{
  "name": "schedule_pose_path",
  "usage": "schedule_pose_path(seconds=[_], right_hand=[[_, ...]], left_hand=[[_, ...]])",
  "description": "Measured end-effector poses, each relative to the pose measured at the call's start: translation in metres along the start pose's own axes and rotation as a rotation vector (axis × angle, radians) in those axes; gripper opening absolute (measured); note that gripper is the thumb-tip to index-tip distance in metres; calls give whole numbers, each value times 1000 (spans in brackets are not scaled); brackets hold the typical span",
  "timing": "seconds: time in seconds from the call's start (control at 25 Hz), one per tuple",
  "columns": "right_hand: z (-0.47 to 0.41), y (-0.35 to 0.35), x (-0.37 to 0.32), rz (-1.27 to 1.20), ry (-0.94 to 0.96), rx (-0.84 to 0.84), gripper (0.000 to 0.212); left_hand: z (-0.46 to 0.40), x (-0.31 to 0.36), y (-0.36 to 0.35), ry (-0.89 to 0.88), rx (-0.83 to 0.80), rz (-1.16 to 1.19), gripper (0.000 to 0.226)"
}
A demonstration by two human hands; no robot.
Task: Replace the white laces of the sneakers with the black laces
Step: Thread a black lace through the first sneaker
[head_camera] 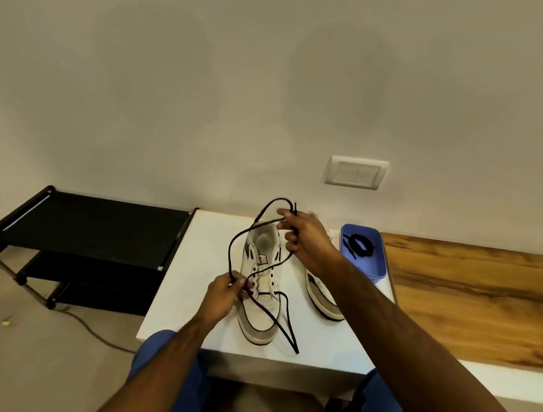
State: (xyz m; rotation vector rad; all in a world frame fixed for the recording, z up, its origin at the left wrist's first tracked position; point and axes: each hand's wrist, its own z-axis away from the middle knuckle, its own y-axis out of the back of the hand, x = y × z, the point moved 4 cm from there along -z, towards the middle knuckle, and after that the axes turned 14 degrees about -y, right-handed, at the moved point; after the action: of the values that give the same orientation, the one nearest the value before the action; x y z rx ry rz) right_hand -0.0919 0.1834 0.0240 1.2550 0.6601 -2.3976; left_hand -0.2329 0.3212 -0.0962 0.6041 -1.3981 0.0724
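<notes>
White sneaker (261,290) on white table (191,284), left hand (223,295) pinching black lace (237,242) beside its eyelets, right hand (303,238) gripping lace above its heel

Both bare forearms reaching forward from the lower edge, over blue-clad knees. Left hand (225,292) low and near, fingers curled, pinching a black lace (231,251) at the fingertips. Right hand (305,238) stretched farther out and raised higher, fingers bent, pinching the same lace near its end.
</notes>
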Motion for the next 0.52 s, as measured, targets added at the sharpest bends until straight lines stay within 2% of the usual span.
schedule_pose_path(seconds=[0.08,0.2,0.36,0.52], right_hand=[[-17,26,41,321,-79,194,15],[-28,43,103,703,-154,236,30],[-30,37,121,764,-76,293,38],[-30,34,126,845,-41,370,39]], left_hand=[[3,-8,2,8,58,9,18],[4,-18,-1,-10,28,-48,13],[-4,-16,-4,-70,-56,-185,24],[-4,-11,1,-95,-44,-220,27]])
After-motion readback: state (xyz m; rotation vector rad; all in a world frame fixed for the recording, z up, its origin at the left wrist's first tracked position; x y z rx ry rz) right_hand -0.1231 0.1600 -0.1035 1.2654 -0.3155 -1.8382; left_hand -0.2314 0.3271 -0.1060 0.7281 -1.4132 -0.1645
